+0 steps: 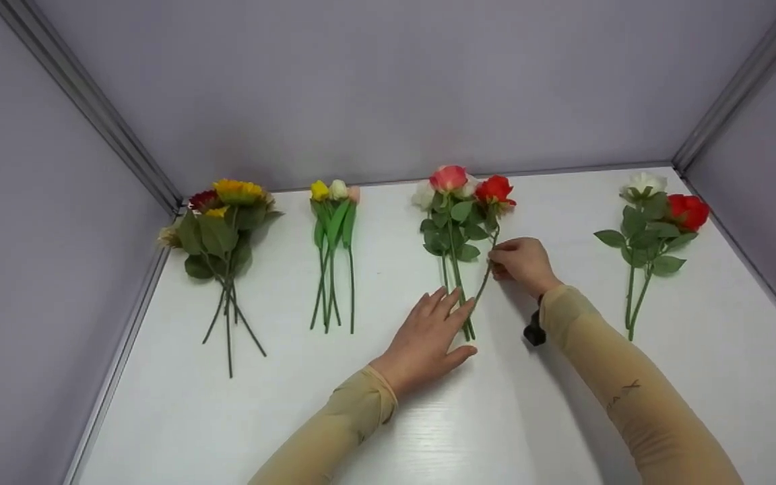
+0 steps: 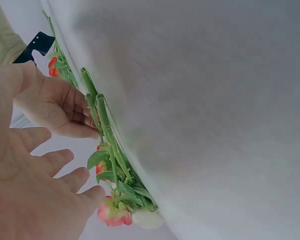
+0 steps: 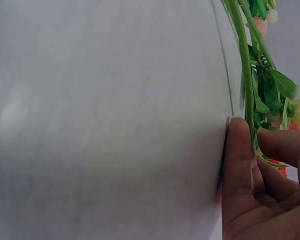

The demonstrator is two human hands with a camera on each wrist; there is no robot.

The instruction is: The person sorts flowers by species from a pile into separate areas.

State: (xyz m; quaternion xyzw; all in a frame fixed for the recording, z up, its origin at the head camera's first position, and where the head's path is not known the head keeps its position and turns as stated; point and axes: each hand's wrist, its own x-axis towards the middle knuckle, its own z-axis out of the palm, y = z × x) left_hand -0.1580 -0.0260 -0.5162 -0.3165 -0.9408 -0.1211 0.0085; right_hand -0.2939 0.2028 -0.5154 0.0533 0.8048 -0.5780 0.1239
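My right hand (image 1: 527,265) pinches the stem of a red rose (image 1: 496,190) between thumb and fingers, at the right side of a rose bunch. In the right wrist view, that green stem (image 3: 247,82) runs up from the fingertips. My left hand (image 1: 423,340) lies palm down with straight, spread fingers over the lower stems of the bunch; whether it touches them I cannot tell. A pink rose (image 1: 448,178) and white roses (image 1: 423,195) lie beside the red one, their leaves overlapping. Cut stem ends (image 2: 92,82) show near the left fingers in the left wrist view.
On the white table (image 1: 428,431), a sunflower bunch (image 1: 238,193) lies far left, and several tulips (image 1: 338,192) lie left of centre. At the right are another white rose (image 1: 644,183) and red rose (image 1: 688,212). Grey panels (image 1: 388,87) wall the table's back and sides.
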